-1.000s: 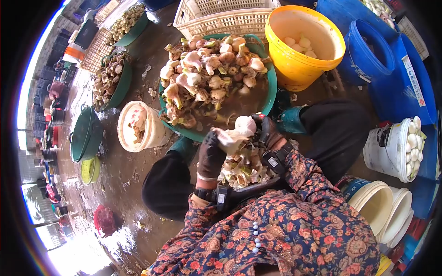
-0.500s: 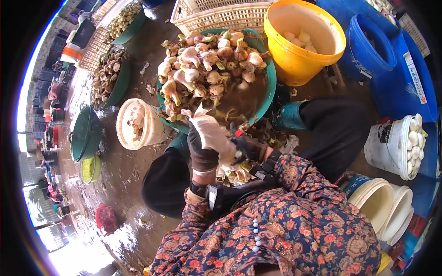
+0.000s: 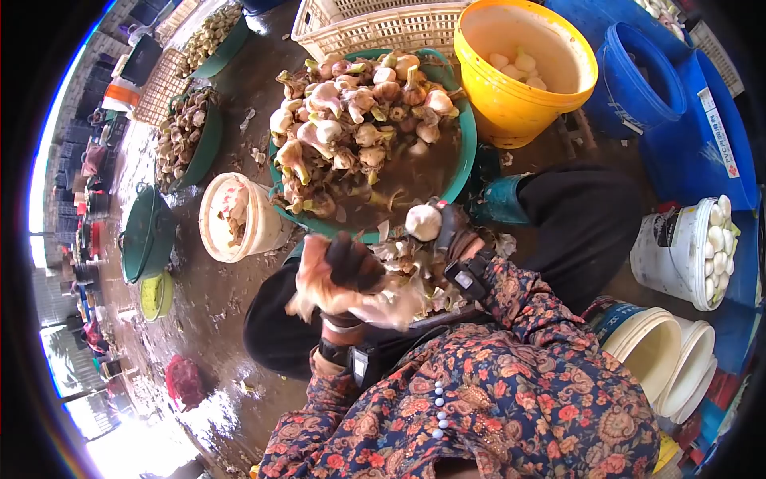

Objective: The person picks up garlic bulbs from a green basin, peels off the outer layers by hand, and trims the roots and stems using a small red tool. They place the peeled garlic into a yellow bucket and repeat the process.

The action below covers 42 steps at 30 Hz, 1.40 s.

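A whitish garlic bulb [image 3: 423, 223] sits at the fingertips of my right hand [image 3: 456, 231], which wears a dark glove and is closed on it. To the left, my left hand [image 3: 351, 267], also dark-gloved, is closed on a pale pinkish cloth [image 3: 317, 279]. Motion blurs that cloth and hides part of the fingers. Both hands are over my lap, at the near edge of a green tub [image 3: 465, 164] of unpeeled garlic bulbs [image 3: 363, 108] and brown water. Loose garlic skins [image 3: 415, 267] lie beneath my hands.
Behind the tub, right, stands a yellow bucket [image 3: 523, 100] with several pale bulbs inside. A white bucket [image 3: 670, 251] of cleaned bulbs is at my right. A cream bucket [image 3: 267, 215] with scraps stands left. A plastic crate [image 3: 383, 36] is behind the tub.
My left hand has dropped toward my lap with the cloth and moved away from my right hand. The bulb now shows uncovered in my right hand.
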Tool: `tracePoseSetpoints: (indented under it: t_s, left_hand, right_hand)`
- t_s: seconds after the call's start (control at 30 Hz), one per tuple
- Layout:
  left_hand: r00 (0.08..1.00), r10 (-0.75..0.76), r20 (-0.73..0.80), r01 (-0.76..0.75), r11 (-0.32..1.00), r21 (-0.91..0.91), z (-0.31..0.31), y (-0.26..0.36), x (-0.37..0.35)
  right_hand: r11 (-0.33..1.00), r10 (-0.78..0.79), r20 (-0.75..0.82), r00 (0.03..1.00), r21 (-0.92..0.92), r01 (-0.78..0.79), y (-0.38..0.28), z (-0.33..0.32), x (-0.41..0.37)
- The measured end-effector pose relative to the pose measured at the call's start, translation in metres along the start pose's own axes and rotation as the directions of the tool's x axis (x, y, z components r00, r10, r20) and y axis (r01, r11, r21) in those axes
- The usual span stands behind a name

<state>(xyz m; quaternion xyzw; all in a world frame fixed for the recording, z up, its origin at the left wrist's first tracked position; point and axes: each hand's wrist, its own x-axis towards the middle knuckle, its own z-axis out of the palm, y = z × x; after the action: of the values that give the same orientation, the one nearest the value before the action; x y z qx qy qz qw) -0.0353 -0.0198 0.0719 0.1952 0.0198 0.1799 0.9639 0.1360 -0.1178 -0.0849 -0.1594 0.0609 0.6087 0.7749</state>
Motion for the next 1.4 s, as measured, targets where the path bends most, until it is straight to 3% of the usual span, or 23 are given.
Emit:
tracePoseSetpoints:
  t_s: [0.07,0.1,0.13,0.23,0.33,0.37,0.4,0.43,0.47,0.53,0.57,0.6,0.63,0.7,0.77,0.83,0.93,1.0,1.03,1.13,1.2,1.27,1.4]
  left_hand:
    - [0.888,0.096,-0.449,0.022,0.968,0.251,0.050,0.005,-0.011]
    - [0.937,-0.051,-0.344,0.280,0.698,0.659,0.031,0.024,-0.011]
    - [0.887,-0.181,-0.425,0.458,0.460,0.761,0.022,0.023,0.005]
    - [0.980,0.168,-0.108,0.152,-0.277,0.949,0.001,-0.012,0.020]
    - [0.965,0.244,0.099,-0.029,-0.276,0.961,-0.020,-0.036,0.042]
    - [0.974,0.214,0.075,-0.012,-0.283,0.959,-0.030,-0.041,0.045]
    - [0.968,0.226,0.106,-0.040,-0.275,0.960,-0.038,-0.048,0.046]
    - [0.981,0.164,0.100,-0.042,-0.327,0.944,-0.038,-0.055,0.046]
    - [0.991,0.100,0.087,-0.043,-0.379,0.925,-0.038,-0.059,0.043]
    - [0.993,0.068,0.094,-0.057,-0.413,0.909,-0.036,-0.060,0.040]
    - [0.996,-0.081,0.020,-0.037,-0.207,0.978,-0.035,-0.061,0.037]
    - [0.970,-0.241,-0.026,0.028,0.002,1.000,-0.033,-0.060,0.034]
    - [0.885,-0.461,-0.065,0.036,-0.073,0.997,-0.025,-0.052,0.039]
    - [0.896,-0.427,-0.126,0.089,-0.104,0.991,-0.033,-0.038,0.058]
    - [0.975,-0.200,-0.101,0.036,-0.306,0.951,-0.069,-0.035,0.078]
    - [0.999,0.020,-0.043,0.047,-0.508,0.860,-0.095,-0.035,0.113]
    - [0.989,0.073,-0.127,0.146,-0.562,0.814,-0.099,-0.048,0.180]
    - [0.824,-0.016,-0.566,0.401,-0.688,0.605,-0.113,-0.067,0.224]
    - [0.934,0.155,-0.321,0.332,-0.705,0.626,-0.152,-0.085,0.227]
    - [0.938,0.253,-0.238,0.343,-0.781,0.522,-0.202,-0.111,0.248]
    - [0.951,0.307,-0.037,0.267,-0.757,0.596,-0.194,-0.109,0.236]
    - [0.943,0.180,-0.280,0.330,-0.604,0.725,-0.200,-0.102,0.238]
    - [0.892,0.203,-0.403,0.444,-0.560,0.699,-0.157,-0.093,0.221]
  right_hand:
    - [0.999,-0.042,-0.138,0.990,-0.035,0.037,-0.006,0.007,-0.003]
    - [0.999,0.022,-0.171,0.985,0.033,-0.017,-0.013,0.019,-0.006]
    - [0.993,0.087,-0.200,0.976,0.101,-0.068,-0.018,0.029,-0.008]
    - [0.968,-0.093,-0.100,0.991,-0.240,0.067,-0.007,0.009,0.001]
    - [0.931,-0.077,-0.042,0.996,-0.360,0.057,-0.003,0.011,-0.011]
    - [0.430,-0.306,0.167,0.937,-0.854,0.292,-0.003,0.020,-0.023]
    - [-0.308,-0.325,0.463,0.825,-0.876,0.371,-0.006,0.026,-0.027]
    - [-0.312,-0.244,0.464,0.852,-0.869,0.385,-0.009,0.024,-0.023]
    - [-0.312,-0.244,0.464,0.852,-0.869,0.384,-0.001,-0.011,-0.009]
    - [0.648,-0.303,-0.042,0.952,-0.742,0.173,0.022,-0.101,0.024]
    - [0.194,-0.383,0.206,0.900,-0.935,0.297,-0.004,0.004,-0.021]
    - [0.852,-0.260,-0.237,0.936,-0.513,0.107,0.000,-0.031,-0.002]
    - [0.970,-0.143,-0.353,0.925,-0.235,0.060,-0.012,-0.026,-0.001]
    - [0.971,0.053,-0.518,0.854,0.228,0.077,-0.045,0.028,-0.002]
    - [0.932,-0.351,-0.231,0.907,0.002,0.361,-0.080,0.053,-0.004]
    - [0.916,-0.382,-0.023,0.924,0.122,0.382,-0.118,0.132,-0.032]
    - [0.916,-0.401,-0.041,0.915,-0.039,0.399,-0.136,0.129,-0.033]
    - [0.924,-0.354,-0.211,0.911,-0.231,0.306,-0.123,0.096,-0.023]
    - [0.931,-0.354,-0.337,0.873,-0.214,0.295,-0.110,0.091,-0.019]
    - [0.977,-0.180,-0.477,0.860,-0.185,0.102,-0.096,0.070,-0.010]
    - [0.968,-0.201,-0.495,0.846,-0.233,0.094,-0.089,0.063,-0.002]
    - [0.956,-0.224,-0.509,0.831,-0.281,0.086,-0.087,0.050,0.002]
    - [0.929,-0.249,-0.482,0.840,-0.363,0.067,-0.079,0.045,0.001]
